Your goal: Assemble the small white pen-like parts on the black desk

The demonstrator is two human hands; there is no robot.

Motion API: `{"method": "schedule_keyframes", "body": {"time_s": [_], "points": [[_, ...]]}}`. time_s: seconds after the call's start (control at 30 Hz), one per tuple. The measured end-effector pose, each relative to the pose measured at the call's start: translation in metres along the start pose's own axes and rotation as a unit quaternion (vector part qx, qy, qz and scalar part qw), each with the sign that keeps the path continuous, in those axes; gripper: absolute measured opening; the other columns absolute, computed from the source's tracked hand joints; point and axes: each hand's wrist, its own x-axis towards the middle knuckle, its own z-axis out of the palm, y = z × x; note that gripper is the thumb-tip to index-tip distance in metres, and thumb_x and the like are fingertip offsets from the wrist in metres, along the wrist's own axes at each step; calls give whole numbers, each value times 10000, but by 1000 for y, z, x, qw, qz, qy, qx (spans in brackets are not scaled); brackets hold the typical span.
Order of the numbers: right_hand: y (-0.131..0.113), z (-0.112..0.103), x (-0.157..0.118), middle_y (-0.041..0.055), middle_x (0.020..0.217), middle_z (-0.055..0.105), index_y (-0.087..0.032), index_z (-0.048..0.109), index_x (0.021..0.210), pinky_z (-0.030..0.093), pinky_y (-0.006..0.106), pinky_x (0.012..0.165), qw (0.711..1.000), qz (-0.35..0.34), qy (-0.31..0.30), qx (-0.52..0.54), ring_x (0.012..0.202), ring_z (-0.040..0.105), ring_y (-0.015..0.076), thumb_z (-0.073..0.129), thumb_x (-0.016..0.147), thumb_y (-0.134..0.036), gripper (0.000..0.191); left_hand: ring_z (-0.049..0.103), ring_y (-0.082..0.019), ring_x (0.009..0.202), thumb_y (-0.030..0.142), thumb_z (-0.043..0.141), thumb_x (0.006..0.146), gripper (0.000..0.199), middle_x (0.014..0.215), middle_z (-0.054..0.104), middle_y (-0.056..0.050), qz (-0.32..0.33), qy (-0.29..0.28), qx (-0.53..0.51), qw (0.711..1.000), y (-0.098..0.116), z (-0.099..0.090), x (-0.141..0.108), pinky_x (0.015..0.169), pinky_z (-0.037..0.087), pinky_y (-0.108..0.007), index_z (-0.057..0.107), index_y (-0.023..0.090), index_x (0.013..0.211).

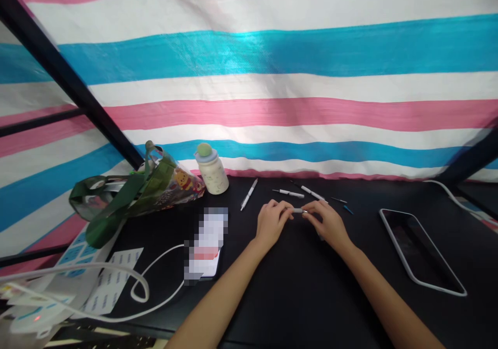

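Between my two hands, low over the black table, is a white pen barrel (297, 210). My left hand (274, 217) pinches its left end, and my right hand (323, 219) pinches around its right end, where a small shiny tip shows. Fingers cover both ends. Just beyond the hands lie a white pen part with a thin tip (291, 193) and another white pen part (312, 193). A whole white pen (249, 194) rests further left. Right of my right hand are a thin dark refill-like piece (339, 200) and a small blue piece (348, 209).
A phone (206, 242) with a lit, blurred screen is plugged into a white cable (163, 307) on the left. Behind it stand a green bag (155, 191) and a cream bottle (213, 172). A white-framed tablet (422, 250) lies right. Striped sheeting (272, 53) hangs behind the table.
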Motion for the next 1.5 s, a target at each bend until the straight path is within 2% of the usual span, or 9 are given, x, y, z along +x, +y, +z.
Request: {"method": "schedule_keyframes", "body": {"time_s": [0.33, 0.53, 0.8, 0.97, 1.07, 1.2, 1.3, 1.4, 1.5], "points": [[-4, -6, -1, 36, 814, 616, -237, 629, 860, 458, 305, 697, 1000, 16, -3, -4, 745, 599, 175, 495, 837, -349, 176, 514, -148, 881, 305, 412, 912, 214, 888, 658, 42, 30, -11, -16, 999, -2, 1, 0, 789, 355, -281, 616, 247, 887], [-2, -6, 1, 25, 743, 613, -231, 619, 794, 445, 291, 686, 1000, 12, -11, 4, 741, 589, 176, 469, 847, -375, 215, 512, -160, 908, 316, 411, 911, 211, 865, 676, 38, 28, -23, -39, 999, -2, 2, 2, 816, 355, -294, 609, 249, 942], [-3, -8, 0, 22, 726, 574, -217, 584, 679, 408, 273, 666, 999, 25, -33, -28, 670, 547, 152, 384, 874, -424, 347, 511, -162, 915, 303, 460, 886, 179, 900, 664, 18, 34, -16, -39, 999, 2, 1, 0, 832, 369, -301, 617, 245, 951], [-7, -9, -1, 35, 740, 556, -214, 598, 671, 398, 282, 675, 998, 40, -45, -37, 694, 543, 156, 293, 903, -430, 440, 520, -155, 926, 270, 502, 864, 166, 947, 624, -3, 55, -1, -35, 998, 3, 0, -2, 840, 382, -290, 614, 239, 983], [-8, -9, -1, 39, 766, 581, -219, 598, 762, 411, 299, 705, 998, 34, -45, -1, 737, 552, 170, 277, 908, -409, 400, 523, -159, 925, 285, 494, 868, 167, 932, 620, -8, 43, 10, -32, 999, 3, 1, -2, 837, 392, -294, 612, 235, 975], [-8, -8, 1, 43, 804, 622, -215, 549, 947, 425, 316, 747, 997, 18, -32, 61, 814, 565, 192, 370, 880, -386, 256, 526, -161, 925, 306, 478, 875, 180, 922, 614, -15, 27, 16, -42, 999, 2, 1, 0, 821, 411, -290, 610, 226, 967], [-8, -8, 1, 38, 777, 605, -215, 552, 851, 428, 302, 715, 998, 17, -26, 47, 753, 564, 182, 396, 867, -386, 232, 530, -160, 923, 304, 486, 872, 177, 924, 608, -18, 32, 15, -42, 998, 1, 1, -1, 827, 415, -288, 610, 225, 970], [-9, -9, 0, 32, 736, 563, -215, 559, 702, 417, 280, 665, 999, 31, -28, -10, 691, 553, 166, 359, 880, -405, 328, 531, -157, 919, 290, 498, 867, 170, 921, 603, -15, 52, 11, -35, 998, 1, 1, -2, 832, 410, -284, 613, 234, 979], [-10, -10, -1, 34, 729, 555, -217, 569, 682, 408, 275, 652, 998, 44, -34, -28, 701, 556, 166, 294, 903, -399, 396, 533, -155, 909, 291, 500, 866, 172, 919, 596, -15, 58, 13, -28, 998, 2, 1, -3, 831, 406, -281, 615, 236, 982]]}}
